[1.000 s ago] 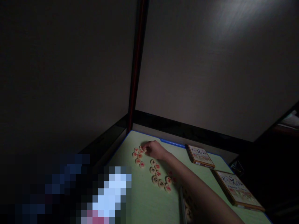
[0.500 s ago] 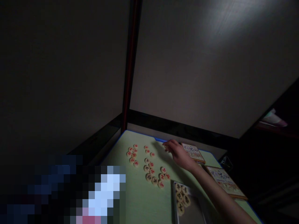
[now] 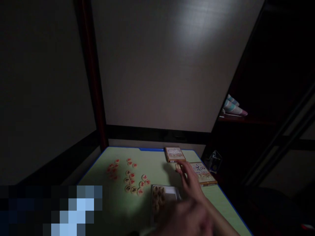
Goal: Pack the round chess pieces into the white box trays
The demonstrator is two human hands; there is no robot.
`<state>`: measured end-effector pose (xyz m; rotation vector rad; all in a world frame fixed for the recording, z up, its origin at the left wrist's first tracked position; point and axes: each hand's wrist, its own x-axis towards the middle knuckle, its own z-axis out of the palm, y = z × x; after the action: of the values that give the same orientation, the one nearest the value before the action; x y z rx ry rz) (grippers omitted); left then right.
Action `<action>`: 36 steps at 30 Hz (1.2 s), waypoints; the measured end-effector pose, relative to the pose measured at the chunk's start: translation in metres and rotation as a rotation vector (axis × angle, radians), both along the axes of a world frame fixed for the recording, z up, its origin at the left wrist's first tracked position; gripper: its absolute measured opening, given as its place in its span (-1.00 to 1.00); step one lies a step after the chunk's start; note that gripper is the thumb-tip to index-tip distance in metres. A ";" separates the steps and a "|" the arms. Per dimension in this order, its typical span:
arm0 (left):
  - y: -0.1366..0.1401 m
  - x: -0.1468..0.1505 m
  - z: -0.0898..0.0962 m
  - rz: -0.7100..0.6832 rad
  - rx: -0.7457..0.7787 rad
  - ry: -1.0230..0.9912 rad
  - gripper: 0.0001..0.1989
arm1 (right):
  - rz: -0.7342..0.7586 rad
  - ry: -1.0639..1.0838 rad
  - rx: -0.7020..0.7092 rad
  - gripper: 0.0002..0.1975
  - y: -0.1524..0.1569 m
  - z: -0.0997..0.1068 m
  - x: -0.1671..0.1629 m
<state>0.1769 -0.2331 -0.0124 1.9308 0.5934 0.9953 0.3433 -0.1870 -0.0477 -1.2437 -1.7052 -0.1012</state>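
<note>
My right hand (image 3: 189,180) reaches over the right part of the green table, fingertips pinching a pale round Chinese chess piece (image 3: 177,167) beside the two flat boxes. Close to the camera, my left hand (image 3: 184,218) is smeared by motion, so its fingers cannot be made out. It covers the near part of an open tray (image 3: 172,188), where several dark-marked chess pieces (image 3: 158,196) lie along the left side. Left of the tray, more pieces (image 3: 132,181) with red or black characters lie loosely grouped on the tabletop.
A smaller printed box (image 3: 174,154) lies at the table's back edge, a larger one (image 3: 200,173) at its right edge. Behind the green table (image 3: 152,164) stands a pale panel wall (image 3: 159,82). Striped cloth (image 3: 232,106) rests on a dark shelf at right. A pixelated patch hides the lower left.
The view has turned right. My right hand has come from the table's back edge to beside the larger box. My left hand has appeared over the tray.
</note>
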 end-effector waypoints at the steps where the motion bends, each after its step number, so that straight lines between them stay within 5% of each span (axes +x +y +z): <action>1: 0.015 -0.001 0.003 0.086 -0.016 -0.005 -0.76 | -0.008 0.002 0.038 -0.71 -0.003 0.002 -0.004; 3: 0.048 -0.008 0.006 0.275 -0.185 -0.142 -0.74 | -0.025 0.002 0.118 -0.70 -0.008 0.004 -0.013; 6: 0.082 -0.021 0.003 0.058 -0.510 -0.273 -0.51 | -0.030 -0.011 0.236 -0.71 -0.016 0.005 -0.026; 10: 0.083 -0.030 -0.009 -0.255 -0.690 -0.348 -0.52 | 0.023 -0.032 0.304 -0.70 -0.021 0.006 -0.040; 21: 0.081 -0.038 -0.022 -0.262 -0.822 -0.478 -0.60 | 0.122 0.046 0.279 -0.66 -0.025 0.005 -0.045; 29: 0.080 -0.039 -0.014 -0.159 -0.855 -0.372 -0.40 | 0.129 -0.008 0.334 -0.60 -0.028 0.009 -0.043; 36: 0.078 -0.041 -0.008 -0.177 -0.858 -0.379 -0.42 | 0.097 -0.035 0.345 -0.63 -0.028 0.009 -0.044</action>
<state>0.1355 -0.1555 -0.0200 0.9882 0.5008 0.7795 0.2989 -0.2151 -0.0383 -0.9075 -1.6899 -0.3459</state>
